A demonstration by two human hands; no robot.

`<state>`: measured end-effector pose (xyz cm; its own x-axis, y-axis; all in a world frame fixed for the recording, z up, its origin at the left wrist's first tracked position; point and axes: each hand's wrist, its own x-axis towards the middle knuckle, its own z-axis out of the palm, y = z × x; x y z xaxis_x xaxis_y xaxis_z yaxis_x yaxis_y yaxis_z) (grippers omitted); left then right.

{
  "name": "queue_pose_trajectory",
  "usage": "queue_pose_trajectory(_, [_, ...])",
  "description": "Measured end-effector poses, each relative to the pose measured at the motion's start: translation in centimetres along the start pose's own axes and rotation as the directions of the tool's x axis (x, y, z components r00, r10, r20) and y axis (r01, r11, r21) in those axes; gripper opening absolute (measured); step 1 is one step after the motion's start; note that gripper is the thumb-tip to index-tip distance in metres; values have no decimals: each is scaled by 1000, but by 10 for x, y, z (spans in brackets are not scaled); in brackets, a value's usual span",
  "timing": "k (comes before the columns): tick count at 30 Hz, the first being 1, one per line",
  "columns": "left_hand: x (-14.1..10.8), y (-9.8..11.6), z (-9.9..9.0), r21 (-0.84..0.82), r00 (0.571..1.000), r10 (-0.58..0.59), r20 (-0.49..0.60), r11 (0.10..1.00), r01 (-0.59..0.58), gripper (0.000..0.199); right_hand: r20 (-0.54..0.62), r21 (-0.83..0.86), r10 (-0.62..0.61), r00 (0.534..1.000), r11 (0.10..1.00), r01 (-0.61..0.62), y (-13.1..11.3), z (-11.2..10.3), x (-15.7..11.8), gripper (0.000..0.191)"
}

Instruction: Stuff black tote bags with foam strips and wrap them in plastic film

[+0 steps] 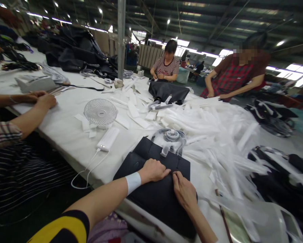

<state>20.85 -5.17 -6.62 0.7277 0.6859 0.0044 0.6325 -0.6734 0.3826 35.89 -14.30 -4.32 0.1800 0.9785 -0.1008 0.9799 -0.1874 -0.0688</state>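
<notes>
While the fingers of the left hand (153, 169) and right hand (185, 190) are resting bent on a black bag (159, 199), their tips are nearly meeting near its middle; the palms are hiding the grip, so I cannot tell whether either hand is pinching material. Taking the bag as a clock face with twelve on the far side, the left hand is lying toward ten and the right toward four. The bag is sitting at the near edge of the counter (65, 121). It is looking light, smooth and flexible, probably slippery and easily creased; its side edges, at nine and three, are seemingly offering the safest hold. A plastic-wrapped tab (164, 151) is showing toward twelve, with a coiled cord (172, 135) lying just beyond. A power bank (108, 139) is lying at ten, a fan (101, 112) is standing between ten and eleven, and white strips (204, 121) are heaping up between one and two. Farther off at twelve, a co-worker (166, 65) is handling another dark bag (168, 90).
</notes>
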Motion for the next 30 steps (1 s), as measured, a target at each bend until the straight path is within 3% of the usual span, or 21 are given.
queue_pose_trajectory(3, [0,-2,0,-20,1000,0,-19,1000,0,64,-1,-98,-7,1000,995,7,34,-5,-6,38])
queue_pose_trajectory(5, [0,-3,1,-34,1000,-9,-28,999,8,63,0,-169,62,998,984,-61,63,-4,-14,38])
queue_pose_trajectory(7, [1,-4,2,-48,1000,-14,-24,999,13,63,24,-50,170,985,984,-168,87,1,-23,43])
queue_pose_trajectory(9, [1,-5,3,-62,1000,-11,-18,998,10,61,62,178,293,954,938,-299,100,7,-28,52])
queue_pose_trajectory(11, [0,-5,2,-67,1000,-1,-18,998,0,60,91,373,398,913,837,-402,102,11,-29,60])
queue_pose_trajectory(15, [-2,-6,-1,-67,999,0,-34,998,-3,58,138,580,480,866,670,-463,88,4,-20,58])
queue_pose_trajectory(19, [0,-6,-1,-75,1000,-14,-4,997,13,58,177,543,460,870,692,-477,83,-8,-12,54])
queue_pose_trajectory(23, [6,-5,2,-103,999,-47,6,993,48,57,137,343,416,899,832,-437,84,-13,-9,58])
queue_pose_trajectory(25, [8,-5,5,-112,998,-64,3,992,64,58,-59,206,379,924,910,-360,74,-16,-9,57])
queue_pose_trajectory(28, [8,-5,7,-120,996,-85,-19,989,82,55,-399,137,132,907,987,-84,40,-14,-9,50])
queue_pose_trajectory(30, [6,-5,9,-130,994,-97,-56,987,89,48,-465,163,-39,885,978,128,10,-4,-8,45])
